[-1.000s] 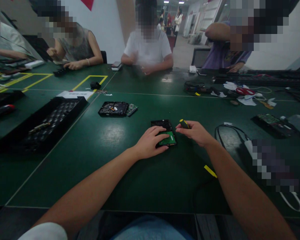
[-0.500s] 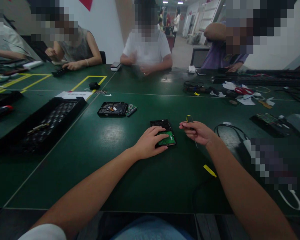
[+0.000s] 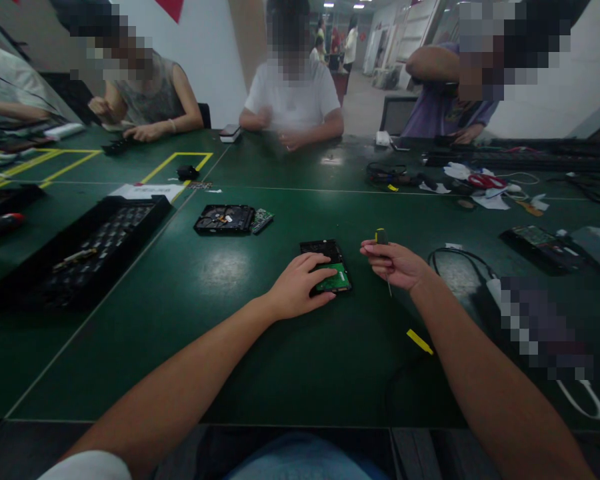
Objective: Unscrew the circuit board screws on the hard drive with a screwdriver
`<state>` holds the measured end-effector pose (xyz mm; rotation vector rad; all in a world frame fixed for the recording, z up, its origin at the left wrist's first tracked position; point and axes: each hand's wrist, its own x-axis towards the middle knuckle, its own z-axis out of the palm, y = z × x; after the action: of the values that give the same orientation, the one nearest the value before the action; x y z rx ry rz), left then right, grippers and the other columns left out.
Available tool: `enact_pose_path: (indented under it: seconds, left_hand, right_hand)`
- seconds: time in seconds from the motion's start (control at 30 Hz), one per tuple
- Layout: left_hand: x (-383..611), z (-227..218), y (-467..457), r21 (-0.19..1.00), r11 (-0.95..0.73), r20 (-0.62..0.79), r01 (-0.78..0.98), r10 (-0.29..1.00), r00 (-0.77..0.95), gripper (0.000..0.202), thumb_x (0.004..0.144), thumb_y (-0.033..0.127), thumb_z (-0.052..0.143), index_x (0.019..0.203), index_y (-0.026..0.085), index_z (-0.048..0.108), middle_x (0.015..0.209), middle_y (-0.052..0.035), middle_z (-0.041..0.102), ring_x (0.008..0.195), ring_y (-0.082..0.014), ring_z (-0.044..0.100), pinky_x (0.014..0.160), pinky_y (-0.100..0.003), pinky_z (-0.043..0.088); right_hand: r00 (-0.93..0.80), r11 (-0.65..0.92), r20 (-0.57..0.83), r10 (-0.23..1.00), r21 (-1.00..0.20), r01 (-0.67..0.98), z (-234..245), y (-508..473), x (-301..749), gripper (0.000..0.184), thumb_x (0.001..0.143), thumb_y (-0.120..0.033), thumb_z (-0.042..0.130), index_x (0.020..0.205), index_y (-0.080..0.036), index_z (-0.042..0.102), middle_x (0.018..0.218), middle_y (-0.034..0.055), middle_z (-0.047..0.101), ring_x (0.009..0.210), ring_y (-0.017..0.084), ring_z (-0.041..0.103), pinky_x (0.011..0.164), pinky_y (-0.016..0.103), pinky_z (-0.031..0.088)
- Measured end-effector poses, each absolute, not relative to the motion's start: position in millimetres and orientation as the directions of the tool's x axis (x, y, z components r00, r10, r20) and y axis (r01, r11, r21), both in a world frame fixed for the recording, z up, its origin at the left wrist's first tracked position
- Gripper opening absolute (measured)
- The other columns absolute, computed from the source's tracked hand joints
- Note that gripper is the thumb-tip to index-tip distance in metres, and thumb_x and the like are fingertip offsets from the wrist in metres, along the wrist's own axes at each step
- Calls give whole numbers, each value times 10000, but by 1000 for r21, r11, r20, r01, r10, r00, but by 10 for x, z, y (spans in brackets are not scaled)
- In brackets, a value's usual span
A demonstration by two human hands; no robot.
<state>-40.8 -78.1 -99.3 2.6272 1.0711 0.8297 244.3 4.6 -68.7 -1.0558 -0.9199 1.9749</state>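
A black hard drive (image 3: 323, 249) with a green circuit board (image 3: 336, 280) lies flat on the table in front of me. My left hand (image 3: 303, 285) holds it from the left, with fingers over its top and the thumb along its near side. Just right of the drive and apart from it, my right hand (image 3: 393, 265) is closed round a small screwdriver (image 3: 381, 236). Its yellow and black handle end shows above the fingers, and the thin shaft points down below them. Part of the drive is hidden under my left hand.
Another opened drive (image 3: 225, 219) and a loose circuit board (image 3: 263, 221) lie farther left. A long black tray (image 3: 75, 260) stands at the left. Cables, a yellow tag (image 3: 420, 341) and another device (image 3: 543, 248) lie on the right. Several people sit across the table.
My right hand has shifted very slightly, and the screwdriver in it stands a little more upright. My left hand and the hard drive stay in place.
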Motion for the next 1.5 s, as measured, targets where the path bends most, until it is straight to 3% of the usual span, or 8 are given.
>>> enact_pose_path:
  seconds: [0.33,0.57,0.77,1.13,1.5]
  left_hand:
    - [-412,-1005,-774,364,-726,431,583,686,586,493,950,446,715,1396,248,642,1489,-145,579,1420,-352,522,1178,-602,448]
    - [-401,-1009,-774,352,-726,429,591,687,587,490,955,452,706,1393,241,641,1489,-145,579,1411,-349,527,1176,-593,451]
    - [-394,-979,-792,355,-721,429,595,691,581,486,952,438,709,1385,224,650,1481,-150,583,1411,-348,527,1189,-578,444]
    - [-400,-980,-792,355,-722,427,593,690,585,497,951,430,713,1398,226,640,1489,-160,582,1407,-357,529,1182,-604,440]
    - [-401,-989,-788,374,-724,438,580,689,578,489,948,431,716,1390,231,649,1479,-156,591,1408,-353,526,1181,-601,440]
  right_hand:
    - [-397,-534,-397,827,-775,-337,-728,105,2481,221,776,-98,833,952,-186,735,847,3,724,453,14,305,355,151,265]
    - [-363,-632,-518,775,-630,-451,-694,113,2442,121,949,-49,654,929,-168,642,786,-1,678,412,3,344,314,111,295]
    - [-311,-619,-544,779,-593,-515,-693,134,2420,165,1016,-54,538,906,-167,586,756,9,665,383,-2,369,292,110,286]
    - [-315,-620,-540,780,-602,-503,-652,94,2385,153,1001,-51,579,901,-157,625,767,15,697,386,-6,378,290,109,285]
    - [-426,-584,-419,802,-698,-414,-703,68,2428,165,846,-56,813,967,-142,739,905,23,779,424,-29,378,344,94,321]
